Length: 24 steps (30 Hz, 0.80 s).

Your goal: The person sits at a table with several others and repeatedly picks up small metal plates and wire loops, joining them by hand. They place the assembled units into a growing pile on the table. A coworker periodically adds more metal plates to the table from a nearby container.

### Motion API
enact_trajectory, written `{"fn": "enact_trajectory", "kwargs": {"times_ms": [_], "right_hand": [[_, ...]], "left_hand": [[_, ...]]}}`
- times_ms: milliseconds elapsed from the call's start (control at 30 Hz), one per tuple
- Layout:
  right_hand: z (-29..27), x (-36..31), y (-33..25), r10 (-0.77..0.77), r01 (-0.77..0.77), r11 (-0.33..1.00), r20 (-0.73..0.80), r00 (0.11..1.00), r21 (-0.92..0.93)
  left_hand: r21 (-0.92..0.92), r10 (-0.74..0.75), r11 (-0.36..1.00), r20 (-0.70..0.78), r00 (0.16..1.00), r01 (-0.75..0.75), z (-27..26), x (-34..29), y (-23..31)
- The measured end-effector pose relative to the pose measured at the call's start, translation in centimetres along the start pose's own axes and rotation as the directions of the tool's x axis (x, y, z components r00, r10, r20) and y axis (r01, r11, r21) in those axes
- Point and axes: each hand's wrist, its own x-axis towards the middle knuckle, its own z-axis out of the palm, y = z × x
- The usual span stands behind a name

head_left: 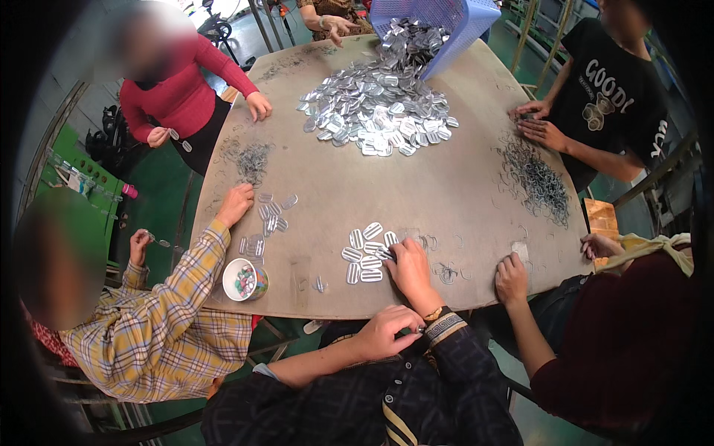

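My right hand (410,273) reaches over the near edge of the table, fingers curled down at a small group of flat silver oval buckles (370,264) with slots. A buckle shows partly under its fingertips. Closer to my body, my left hand (388,332) is held in front of my right wrist, thumb and fingers pinched together. A small dark piece shows at those fingertips, too small to name. Right of the buckles, a few thin wire hooks (448,273) are scattered.
A big heap of silver buckles (379,104) spills from a tipped purple basket (454,33). Wire-hook piles (534,178) lie right and left (251,162). A paper cup (245,280) of small colored pieces stands near the left edge. Several co-workers sit or stand around the table.
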Motion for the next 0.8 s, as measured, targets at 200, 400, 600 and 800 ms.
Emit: {"fn": "enact_trajectory", "kwargs": {"times_ms": [200, 400, 600, 800], "right_hand": [[-1.9, -0.2, -0.1, 0.193, -0.227, 0.932, 0.142, 0.971, 0.283], [-7.2, -4.6, -0.5, 0.35, -0.378, 0.588, 0.196, 0.916, 0.715], [-10.6, -9.7, -1.8, 0.431, -0.388, 0.585, 0.133, 0.893, 0.712], [-10.8, -11.3, -3.0, 0.435, -0.333, 0.671, 0.011, 0.9, 0.663]], "left_hand": [[-0.016, -0.009, 1.0, 0.0, 1.0, 0.009, -0.1, 0.3, -0.2], [0.008, -0.032, 0.999, -0.077, 0.997, 0.033, -0.1, 0.8, 0.1], [0.037, -0.1, 0.994, -0.126, 0.987, 0.106, 0.3, 1.4, 0.7], [0.04, -0.116, 0.991, -0.163, 0.98, 0.124, 1.6, 0.3, 0.6]]}}
